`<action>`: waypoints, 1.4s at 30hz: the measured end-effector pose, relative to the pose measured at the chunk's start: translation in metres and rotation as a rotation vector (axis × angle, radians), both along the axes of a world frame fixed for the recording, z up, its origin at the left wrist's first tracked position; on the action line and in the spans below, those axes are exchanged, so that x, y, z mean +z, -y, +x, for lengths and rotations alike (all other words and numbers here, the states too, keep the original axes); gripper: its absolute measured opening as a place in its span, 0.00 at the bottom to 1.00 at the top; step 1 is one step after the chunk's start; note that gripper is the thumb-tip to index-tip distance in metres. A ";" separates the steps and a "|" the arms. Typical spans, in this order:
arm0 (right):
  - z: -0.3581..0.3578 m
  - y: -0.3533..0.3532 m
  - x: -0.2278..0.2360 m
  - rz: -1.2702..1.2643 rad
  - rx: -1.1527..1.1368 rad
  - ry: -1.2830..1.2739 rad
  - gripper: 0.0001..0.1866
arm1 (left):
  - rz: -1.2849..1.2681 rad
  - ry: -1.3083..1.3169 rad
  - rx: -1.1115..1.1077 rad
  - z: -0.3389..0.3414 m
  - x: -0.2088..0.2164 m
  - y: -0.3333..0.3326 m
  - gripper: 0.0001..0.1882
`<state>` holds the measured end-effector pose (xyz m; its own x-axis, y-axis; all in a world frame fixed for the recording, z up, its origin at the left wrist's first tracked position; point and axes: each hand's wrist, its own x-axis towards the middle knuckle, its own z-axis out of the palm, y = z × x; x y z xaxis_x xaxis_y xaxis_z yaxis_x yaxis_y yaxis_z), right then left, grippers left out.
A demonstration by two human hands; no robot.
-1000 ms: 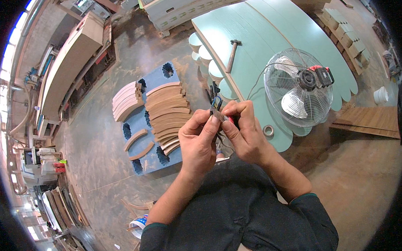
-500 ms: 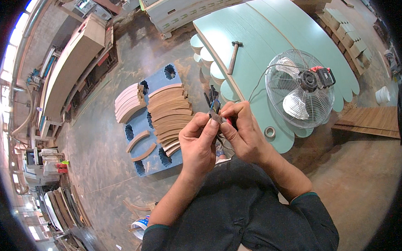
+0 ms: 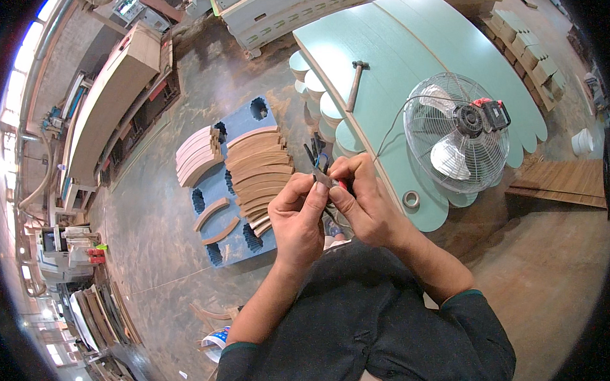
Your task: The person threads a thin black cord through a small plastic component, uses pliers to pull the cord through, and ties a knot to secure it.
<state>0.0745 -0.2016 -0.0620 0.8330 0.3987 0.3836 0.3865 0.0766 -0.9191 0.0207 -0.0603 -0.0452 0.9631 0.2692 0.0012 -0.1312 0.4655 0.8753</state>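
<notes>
My left hand point(image 3: 298, 221) and my right hand point(image 3: 367, 200) meet in front of my chest, fingers closed in a pinch. Between the thumbs is a small grey-brown flat piece point(image 3: 322, 178), its kind unclear. Black cable ends point(image 3: 312, 152) with a thin blue wire stick up just beyond the fingertips, by the left hand's side. A bit of something red point(image 3: 342, 184) shows beside my right thumb; the fingers hide the rest of it. More dark cord hangs below the hands.
A pale green panel stack point(image 3: 354, 48) at the right bears a hammer point(image 3: 355, 88), a fan point(image 3: 456, 133) and a tape roll point(image 3: 411, 199). Curved wooden pieces point(image 3: 257, 172) lie on a blue pallet point(image 3: 238, 115) ahead. Brown boards point(image 3: 560, 183) sit at far right.
Both hands have shifted slightly left, still pinched together. The black cable ends and blue wire have turned a little, and the flat piece shows more plainly.
</notes>
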 end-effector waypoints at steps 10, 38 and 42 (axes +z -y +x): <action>0.003 0.001 0.008 -0.079 -0.039 0.084 0.18 | -0.073 -0.081 0.029 -0.002 0.004 -0.004 0.07; 0.002 0.006 0.023 -0.184 -0.071 0.175 0.19 | -0.128 -0.091 -0.031 -0.008 0.013 -0.016 0.06; 0.003 0.005 0.021 -0.177 -0.057 0.151 0.19 | -0.144 -0.097 -0.044 -0.009 0.008 -0.017 0.06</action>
<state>0.0771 -0.2071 -0.0415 0.7945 0.4247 0.4340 0.5198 -0.1060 -0.8477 0.0121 -0.0436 -0.0371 0.9676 0.2173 -0.1283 -0.0256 0.5903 0.8068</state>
